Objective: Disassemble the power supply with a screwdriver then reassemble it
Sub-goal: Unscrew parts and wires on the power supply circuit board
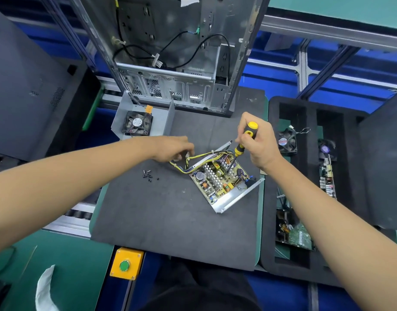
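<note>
The opened power supply (224,179) lies on the dark foam mat (161,212) that covers the surface, and everything else is placed from it. Far to its lower left, a yellow box with a green button (125,264) sits at the mat's near edge. Up and to the left of the power supply, a grey metal cover with a black fan (138,123) rests at the far corner of the mat. Just left of the power supply, a small cluster of black screws (149,175) lies loose on the mat. The left hand (172,149) reaches in from the left and pinches the white connectors of the yellow and black wire bundle (199,159) that runs out of the power supply's far-left side. Behind the power supply, an open computer case (177,63) stands upright. The circuit board with its silver heatsinks is exposed inside the metal tray. Directly above the board's far side, the right hand (258,142) grips a yellow and black screwdriver (243,141), its shaft pointing down into the board. To the right of the power supply, a black foam tray (309,113) holds two small fans and circuit boards.
</note>
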`<action>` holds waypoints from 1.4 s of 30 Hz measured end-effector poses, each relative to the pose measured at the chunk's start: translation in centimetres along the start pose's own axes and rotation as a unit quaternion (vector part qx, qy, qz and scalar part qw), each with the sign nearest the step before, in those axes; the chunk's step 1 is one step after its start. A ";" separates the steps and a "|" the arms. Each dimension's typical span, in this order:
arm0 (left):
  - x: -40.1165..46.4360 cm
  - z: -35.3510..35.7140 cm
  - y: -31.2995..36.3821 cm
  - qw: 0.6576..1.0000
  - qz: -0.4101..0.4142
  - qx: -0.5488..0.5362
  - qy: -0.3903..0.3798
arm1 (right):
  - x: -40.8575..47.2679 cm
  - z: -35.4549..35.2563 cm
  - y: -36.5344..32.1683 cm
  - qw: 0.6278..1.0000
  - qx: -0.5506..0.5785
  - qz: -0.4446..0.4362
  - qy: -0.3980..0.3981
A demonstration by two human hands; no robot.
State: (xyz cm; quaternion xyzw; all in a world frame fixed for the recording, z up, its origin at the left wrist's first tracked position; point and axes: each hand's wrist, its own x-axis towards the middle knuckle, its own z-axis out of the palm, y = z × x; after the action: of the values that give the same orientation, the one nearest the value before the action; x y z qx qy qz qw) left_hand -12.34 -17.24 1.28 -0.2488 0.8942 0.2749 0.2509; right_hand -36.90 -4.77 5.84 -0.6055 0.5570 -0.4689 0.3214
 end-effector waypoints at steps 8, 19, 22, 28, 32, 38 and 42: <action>0.4 -0.1 0.2 0.984 0.028 0.124 -0.121 | 0.3 0.3 0.2 1.000 0.014 0.005 0.010; -1.7 -3.0 1.5 0.992 0.024 0.057 -0.113 | -0.1 0.1 0.7 0.999 0.020 0.000 0.027; -2.5 -3.7 3.1 0.990 0.026 0.090 -0.108 | -0.3 0.0 0.7 0.999 0.015 0.002 0.029; -2.9 -1.7 6.4 0.962 0.000 0.196 -0.189 | -0.6 -0.1 0.5 0.999 0.015 0.001 0.041; -3.0 -2.2 7.1 0.960 0.009 0.212 -0.185 | -0.7 -0.4 0.6 0.999 0.017 -0.004 0.045; -2.3 -2.9 9.8 0.983 0.075 0.096 -0.139 | -1.0 -0.9 1.0 0.999 0.003 0.009 0.051; -1.5 -6.5 9.8 0.986 0.049 0.000 -0.160 | -0.9 -1.6 0.9 0.998 -0.001 0.014 0.060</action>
State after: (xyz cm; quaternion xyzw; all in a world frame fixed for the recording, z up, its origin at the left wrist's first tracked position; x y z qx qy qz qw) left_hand -18.96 -13.68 10.47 -0.1571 0.8536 0.3232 0.3771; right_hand -38.65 -3.79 5.41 -0.5682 0.5846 -0.4993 0.2933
